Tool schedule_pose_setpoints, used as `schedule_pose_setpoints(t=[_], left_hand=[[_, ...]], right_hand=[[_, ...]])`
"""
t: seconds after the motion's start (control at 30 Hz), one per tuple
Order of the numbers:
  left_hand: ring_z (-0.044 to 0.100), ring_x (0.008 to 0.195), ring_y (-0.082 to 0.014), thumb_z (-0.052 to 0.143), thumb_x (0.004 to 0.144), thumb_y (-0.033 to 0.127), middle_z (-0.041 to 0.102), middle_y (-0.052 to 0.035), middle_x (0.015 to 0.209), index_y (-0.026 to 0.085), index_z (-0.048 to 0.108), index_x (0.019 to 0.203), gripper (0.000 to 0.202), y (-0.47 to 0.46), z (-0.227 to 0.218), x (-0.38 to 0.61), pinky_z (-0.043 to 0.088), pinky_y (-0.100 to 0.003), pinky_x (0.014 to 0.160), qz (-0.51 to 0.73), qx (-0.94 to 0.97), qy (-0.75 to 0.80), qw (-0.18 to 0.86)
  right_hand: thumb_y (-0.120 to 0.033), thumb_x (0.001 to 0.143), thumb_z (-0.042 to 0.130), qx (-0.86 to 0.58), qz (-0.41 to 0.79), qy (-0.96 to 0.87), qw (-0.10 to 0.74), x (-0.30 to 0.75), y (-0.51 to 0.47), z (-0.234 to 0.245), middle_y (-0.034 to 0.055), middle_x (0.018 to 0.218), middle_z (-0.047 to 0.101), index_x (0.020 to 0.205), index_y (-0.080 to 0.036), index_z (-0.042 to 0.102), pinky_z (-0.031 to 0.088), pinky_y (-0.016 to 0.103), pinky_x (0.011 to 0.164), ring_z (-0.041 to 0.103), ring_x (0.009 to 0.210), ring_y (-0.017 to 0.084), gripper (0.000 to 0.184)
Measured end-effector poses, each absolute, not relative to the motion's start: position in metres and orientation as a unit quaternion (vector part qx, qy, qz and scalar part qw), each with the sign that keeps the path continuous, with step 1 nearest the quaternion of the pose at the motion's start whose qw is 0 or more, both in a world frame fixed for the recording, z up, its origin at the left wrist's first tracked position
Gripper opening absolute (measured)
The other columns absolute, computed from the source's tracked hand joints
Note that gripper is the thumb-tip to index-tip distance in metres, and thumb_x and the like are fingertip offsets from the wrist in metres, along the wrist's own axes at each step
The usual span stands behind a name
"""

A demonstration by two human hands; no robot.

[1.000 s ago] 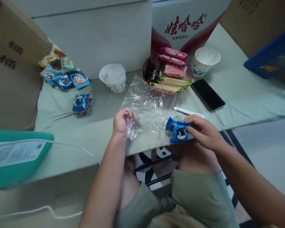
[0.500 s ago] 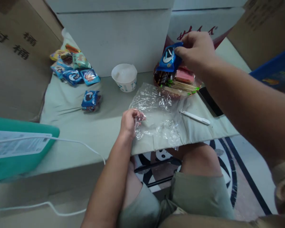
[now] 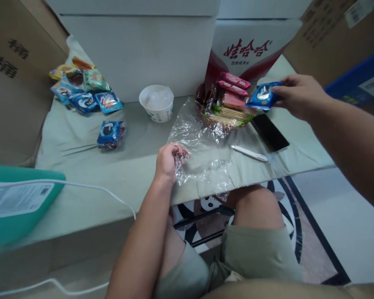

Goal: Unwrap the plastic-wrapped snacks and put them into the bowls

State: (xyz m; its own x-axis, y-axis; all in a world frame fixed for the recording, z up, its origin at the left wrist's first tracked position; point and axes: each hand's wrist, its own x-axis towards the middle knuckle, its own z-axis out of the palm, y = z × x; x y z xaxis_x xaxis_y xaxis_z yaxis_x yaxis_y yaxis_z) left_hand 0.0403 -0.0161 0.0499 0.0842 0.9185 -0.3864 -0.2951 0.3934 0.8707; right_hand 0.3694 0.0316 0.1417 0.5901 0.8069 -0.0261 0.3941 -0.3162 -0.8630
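Head view: right hand [image 3: 303, 96] grips one blue packet [image 3: 263, 96]; left hand [image 3: 167, 162] grasps one clear film [image 3: 203, 135] near worktop [image 3: 112, 172] front edge.

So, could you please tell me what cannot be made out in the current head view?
All in the head view:
White cup at the right: mostly hidden behind the blue packet in the right hand.
Left hand: finger placement unclear amid the clear film's glare.
Teal container: cut off by the left edge.
Its label: print too small to read.
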Motion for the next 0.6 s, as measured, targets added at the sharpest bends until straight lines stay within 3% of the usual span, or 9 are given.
schedule_pose_setpoints(t=[0.17, 0.27, 0.4, 0.53, 0.6], left_hand=[[0.058, 0.054, -0.0113, 0.052, 0.058, 0.026, 0.060, -0.0034, 0.060, 0.017, 0.052, 0.048, 0.013, -0.015, 0.049, 0.046, 0.036, -0.017, 0.039, 0.459, 0.316, 0.501, 0.663], [0.058, 0.054, -0.0112, 0.052, 0.061, 0.025, 0.059, -0.0036, 0.059, 0.017, 0.051, 0.049, 0.014, -0.014, 0.047, 0.045, 0.036, -0.016, 0.040, 0.458, 0.320, 0.502, 0.660], [0.057, 0.054, -0.0115, 0.053, 0.059, 0.026, 0.059, -0.0037, 0.058, 0.017, 0.053, 0.048, 0.014, -0.012, 0.045, 0.044, 0.037, -0.017, 0.039, 0.459, 0.327, 0.501, 0.657], [0.057, 0.055, -0.0119, 0.054, 0.058, 0.026, 0.059, -0.0037, 0.058, 0.017, 0.054, 0.048, 0.014, -0.013, 0.047, 0.043, 0.038, -0.016, 0.039, 0.460, 0.321, 0.502, 0.658], [0.057, 0.055, -0.0119, 0.054, 0.060, 0.025, 0.059, -0.0039, 0.059, 0.017, 0.054, 0.048, 0.014, -0.014, 0.047, 0.043, 0.038, -0.016, 0.039, 0.462, 0.317, 0.496, 0.663]], right_hand=[[0.000, 0.092, 0.061, -0.768, 0.248, -0.413, 0.422, 0.374, 0.046, 0.139, -0.0048, 0.072, 0.059, 0.088, -0.017, 0.054, 0.057, 0.042, 0.077, 0.065, 0.070, 0.011, 0.019], [0.001, 0.091, 0.062, -0.767, 0.248, -0.433, 0.403, 0.376, 0.051, 0.139, -0.0027, 0.075, 0.062, 0.086, -0.017, 0.053, 0.056, 0.042, 0.078, 0.066, 0.069, 0.011, 0.021], [-0.005, 0.093, 0.062, -0.780, 0.236, -0.461, 0.352, 0.375, 0.053, 0.131, -0.0002, 0.078, 0.064, 0.092, -0.014, 0.058, 0.053, 0.040, 0.079, 0.062, 0.070, 0.010, 0.010], [-0.008, 0.087, 0.070, -0.820, 0.119, -0.491, 0.267, 0.369, 0.048, 0.133, 0.0006, 0.075, 0.065, 0.082, -0.014, 0.064, 0.048, 0.036, 0.081, 0.054, 0.070, 0.010, 0.010], [-0.008, 0.085, 0.069, -0.808, 0.035, -0.517, 0.281, 0.366, 0.043, 0.141, 0.0014, 0.076, 0.067, 0.080, -0.016, 0.065, 0.046, 0.035, 0.079, 0.053, 0.069, 0.010, 0.010]])
